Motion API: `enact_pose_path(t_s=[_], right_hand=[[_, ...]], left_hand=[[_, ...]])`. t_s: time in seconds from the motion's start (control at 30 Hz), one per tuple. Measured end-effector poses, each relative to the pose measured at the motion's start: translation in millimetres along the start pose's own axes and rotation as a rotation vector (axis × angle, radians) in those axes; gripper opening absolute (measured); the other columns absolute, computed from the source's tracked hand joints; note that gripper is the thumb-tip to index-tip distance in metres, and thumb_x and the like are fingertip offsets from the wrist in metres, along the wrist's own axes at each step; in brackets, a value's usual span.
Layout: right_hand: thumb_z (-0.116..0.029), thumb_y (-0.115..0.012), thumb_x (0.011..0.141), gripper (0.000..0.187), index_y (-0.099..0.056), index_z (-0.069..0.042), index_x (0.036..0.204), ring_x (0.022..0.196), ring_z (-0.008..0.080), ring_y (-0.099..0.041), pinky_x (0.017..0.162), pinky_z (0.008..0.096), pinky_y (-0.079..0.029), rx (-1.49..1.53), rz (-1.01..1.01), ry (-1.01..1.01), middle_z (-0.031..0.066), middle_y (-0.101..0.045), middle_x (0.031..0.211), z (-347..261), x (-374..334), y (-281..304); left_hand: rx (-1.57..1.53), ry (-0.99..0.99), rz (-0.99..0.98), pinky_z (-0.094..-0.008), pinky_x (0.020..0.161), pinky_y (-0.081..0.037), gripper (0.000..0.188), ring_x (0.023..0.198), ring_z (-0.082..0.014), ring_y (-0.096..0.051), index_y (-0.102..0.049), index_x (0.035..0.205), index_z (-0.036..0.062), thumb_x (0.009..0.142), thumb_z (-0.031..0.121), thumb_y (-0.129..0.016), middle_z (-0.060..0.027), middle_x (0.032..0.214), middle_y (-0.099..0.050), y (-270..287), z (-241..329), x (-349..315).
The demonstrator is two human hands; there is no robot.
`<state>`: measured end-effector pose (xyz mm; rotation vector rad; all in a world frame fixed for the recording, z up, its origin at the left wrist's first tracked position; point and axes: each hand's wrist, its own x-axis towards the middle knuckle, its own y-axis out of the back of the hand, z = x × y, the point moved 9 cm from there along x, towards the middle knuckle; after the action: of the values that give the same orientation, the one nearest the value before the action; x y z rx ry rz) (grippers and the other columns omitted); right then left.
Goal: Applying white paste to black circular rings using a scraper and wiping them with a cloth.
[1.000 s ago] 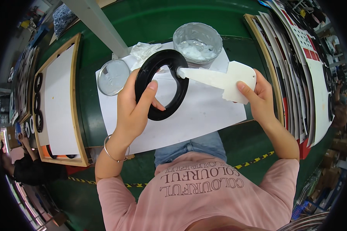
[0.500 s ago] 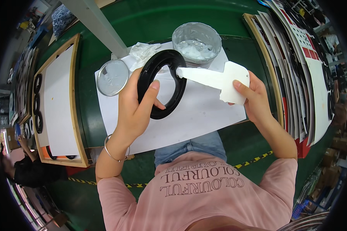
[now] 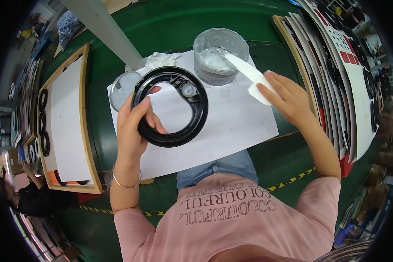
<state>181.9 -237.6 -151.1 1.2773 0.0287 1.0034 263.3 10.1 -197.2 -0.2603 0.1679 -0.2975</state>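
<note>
Over the left half of the white rectangular sheet [image 3: 231,118]: a glossy black plastic ring [image 3: 201,111] was held up above the green worktop [image 3: 101,113], its moulded side and pale round fitting [image 3: 188,90] facing up.
Ring grip: the left hand [image 3: 132,122] grasped the left rim, thumb on top, fingertips showing through the opening.
Ring handling: it looked light and stiff, with a slick surface likely to slide under greasy fingers; the small moulded details seemed the most fragile part.
Best hold: the plain rim away from the fitting, as the left hand had it.
Spatula grip: the right hand [image 3: 290,98] pinched the broad end of a thin white card-like spatula [image 3: 247,72].
Spatula handling: probably very light and slightly bendy, steadiest by that broad end.
Sheet's far right corner: a clear round tub [image 3: 216,78] held whitish paste [image 3: 212,59]; the spatula's tip reached inside its rim, though contact with the paste could not be told.
Sheet's far left corner: a clear round lid [image 3: 118,94] lay partly hidden behind the ring.
</note>
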Motion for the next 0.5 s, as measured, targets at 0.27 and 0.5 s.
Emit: enact_pose_path(t_s=[0.27, 0.5], right_hand=[[-0.002, -0.056, 0.076, 0.021, -0.062, -0.003, 0.097, 0.089, 0.0252, -0.062, 0.072, 0.0306, -0.05, 0.051, -0.039, -0.152, 0.015, -0.061, 0.099, 25, -28, 43], [0.005, -0.043, 0.087, 0.015, -0.045, 0.001, 0.101, 0.089, 0.028, -0.061, 0.075, 0.0313, -0.047, 0.797, 0.092, -0.46, 0.019, -0.06, 0.096, 31, -14, 57]], left_hand=[[-0.043, -0.053, -0.005, -0.0232, 0.044, -0.044, 0.037, 0.043, -0.0163, -0.053, -0.047, 0.113, -0.009, 0.087, 0.017, -0.044, -0.002, 0.051, -0.041, 5, -1, 3], [0.058, -0.041, -0.087, -0.0222, 0.045, -0.043, 0.036, 0.044, -0.0166, -0.055, -0.047, 0.113, -0.0067, 0.087, 0.018, -0.046, -0.004, 0.051, -0.044, -24, 1, 0]])
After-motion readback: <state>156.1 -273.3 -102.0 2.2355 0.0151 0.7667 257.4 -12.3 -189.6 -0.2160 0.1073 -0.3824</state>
